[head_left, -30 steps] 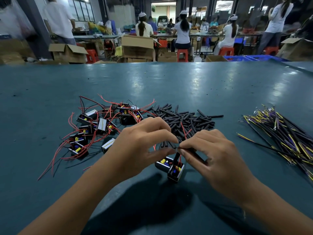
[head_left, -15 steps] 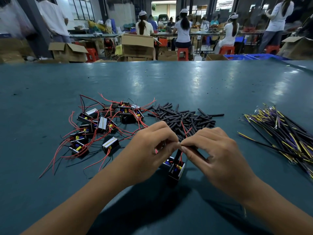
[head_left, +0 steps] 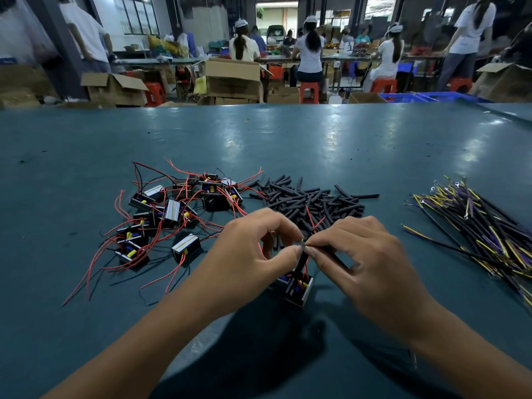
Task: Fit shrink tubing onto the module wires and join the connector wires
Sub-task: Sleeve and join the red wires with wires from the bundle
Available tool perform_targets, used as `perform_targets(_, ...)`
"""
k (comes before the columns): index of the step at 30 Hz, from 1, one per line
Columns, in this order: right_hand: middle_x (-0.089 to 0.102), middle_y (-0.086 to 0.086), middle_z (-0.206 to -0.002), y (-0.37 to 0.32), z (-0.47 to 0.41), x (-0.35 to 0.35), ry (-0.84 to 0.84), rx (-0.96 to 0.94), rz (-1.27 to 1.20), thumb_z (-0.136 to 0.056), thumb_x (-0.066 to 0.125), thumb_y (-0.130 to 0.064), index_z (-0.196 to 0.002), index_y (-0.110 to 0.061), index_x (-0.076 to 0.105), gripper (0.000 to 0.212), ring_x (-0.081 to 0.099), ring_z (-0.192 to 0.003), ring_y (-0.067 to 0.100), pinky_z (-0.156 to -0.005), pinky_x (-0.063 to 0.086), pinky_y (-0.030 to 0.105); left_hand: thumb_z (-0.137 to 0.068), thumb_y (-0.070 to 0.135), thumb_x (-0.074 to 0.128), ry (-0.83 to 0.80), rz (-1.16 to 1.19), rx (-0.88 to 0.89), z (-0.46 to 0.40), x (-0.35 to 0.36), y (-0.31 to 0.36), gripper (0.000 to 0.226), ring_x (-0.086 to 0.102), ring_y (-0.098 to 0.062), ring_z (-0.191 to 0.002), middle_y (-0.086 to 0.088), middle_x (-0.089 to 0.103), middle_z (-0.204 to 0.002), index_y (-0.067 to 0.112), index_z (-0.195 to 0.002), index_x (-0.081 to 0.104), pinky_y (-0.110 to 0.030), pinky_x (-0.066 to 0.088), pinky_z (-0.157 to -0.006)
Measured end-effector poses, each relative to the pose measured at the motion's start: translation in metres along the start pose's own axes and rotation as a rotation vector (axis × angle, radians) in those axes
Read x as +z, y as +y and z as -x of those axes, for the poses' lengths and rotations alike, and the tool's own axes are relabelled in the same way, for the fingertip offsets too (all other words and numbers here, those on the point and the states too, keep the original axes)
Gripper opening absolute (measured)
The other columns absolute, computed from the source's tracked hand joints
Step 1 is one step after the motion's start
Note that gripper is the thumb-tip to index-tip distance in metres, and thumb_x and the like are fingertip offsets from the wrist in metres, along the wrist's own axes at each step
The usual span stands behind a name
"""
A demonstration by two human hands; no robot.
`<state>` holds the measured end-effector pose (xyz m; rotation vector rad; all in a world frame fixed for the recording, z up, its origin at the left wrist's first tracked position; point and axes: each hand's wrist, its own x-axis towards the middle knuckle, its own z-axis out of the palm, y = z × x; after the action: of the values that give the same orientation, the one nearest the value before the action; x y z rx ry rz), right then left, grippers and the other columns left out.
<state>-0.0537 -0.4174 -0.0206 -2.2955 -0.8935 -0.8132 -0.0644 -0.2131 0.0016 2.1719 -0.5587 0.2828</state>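
Left hand (head_left: 253,254) and right hand (head_left: 365,260) meet fingertip to fingertip above the table (head_left: 288,133). Both pinch at the same spot: a black tube (head_left: 301,260) running down from the fingertips to a module (head_left: 299,287), which hangs or stands just under the hands, tilted, at the table's near middle. The right hand also grips a second black piece (head_left: 334,256) under its fingers; whether it is tubing or a wire, cannot tell. Thin red wires (head_left: 311,218) rise from the pinch point over the tube pile. What exactly sits between the fingertips is too small to read.

Around:
- Module heap (head_left: 172,214), left of the hands, black bodies with yellow parts, red leads tangled and sprawling toward the near left. One module (head_left: 186,246) lies apart, close to the left wrist.
- Tube pile (head_left: 311,201), black short lengths, just behind the hands; the knuckles cover its near edge.
- Connector wires (head_left: 483,234), black, yellow and purple, fanned at the right, well apart from the hands.

Behind the table: cardboard boxes (head_left: 233,79), red stools (head_left: 309,92), blue crates (head_left: 437,97), seated workers (head_left: 309,50) with backs turned.
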Motion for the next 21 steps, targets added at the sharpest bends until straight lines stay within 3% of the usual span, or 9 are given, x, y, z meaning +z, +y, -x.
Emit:
perform_targets(7,0.065,-0.015,-0.080,0.000,0.000,0.000,0.010,0.044,-0.003,-0.089,0.069,-0.028,-0.088,-0.023,0.073,0.007,0.059,-0.075,0.010,-0.073,0.046,0.042,-0.086,0.017,0.076,0.017,0.001,0.011,0.001,0.003,0.001,0.007,0.046,0.002,-0.050,0.024,0.059,-0.068,0.022,-0.082,0.075,-0.007,0.031,-0.051)
perform_targets(11,0.065,-0.009,-0.079,0.000,0.001,0.002,0.003,-0.025,0.037,-0.092,0.067,-0.026,-0.091,-0.021,0.073,0.008,0.060,-0.073,0.018,-0.072,0.044,0.044,-0.090,0.022,0.072,0.015,0.192,-0.118,-0.002,0.006,-0.001,0.017,0.040,-0.002,-0.050,-0.001,0.056,-0.056,0.018,-0.074,0.073,-0.016,0.029,-0.049)
perform_targets(16,0.064,-0.007,-0.078,0.001,0.002,0.003,0.033,-0.094,0.082,-0.094,0.065,-0.024,-0.091,-0.020,0.073,0.010,0.059,-0.071,0.020,-0.071,0.044,0.044,-0.093,0.019,0.066,-0.033,0.375,-0.295,-0.002,0.011,-0.003,0.024,0.030,-0.008,-0.049,0.008,0.039,-0.052,0.022,-0.070,0.070,-0.020,0.025,-0.047)
perform_targets(18,0.064,-0.007,-0.078,0.002,0.002,0.004,0.037,-0.101,0.093,-0.094,0.066,-0.023,-0.091,-0.019,0.073,0.008,0.059,-0.071,0.021,-0.071,0.044,0.044,-0.093,0.017,0.066,-0.024,0.310,-0.230,-0.002,0.011,-0.002,0.019,0.034,-0.009,-0.050,0.009,0.044,-0.054,0.020,-0.075,0.068,-0.021,0.028,-0.047)
perform_targets(21,0.065,-0.007,-0.079,0.003,0.001,0.003,0.025,-0.077,0.072,-0.092,0.068,-0.024,-0.091,-0.020,0.073,0.006,0.060,-0.073,0.020,-0.072,0.045,0.045,-0.091,0.016,0.070,-0.012,0.089,-0.037,-0.001,0.006,0.003,0.010,0.045,-0.001,-0.054,0.010,0.061,-0.072,0.024,-0.085,0.068,-0.011,0.033,-0.052)
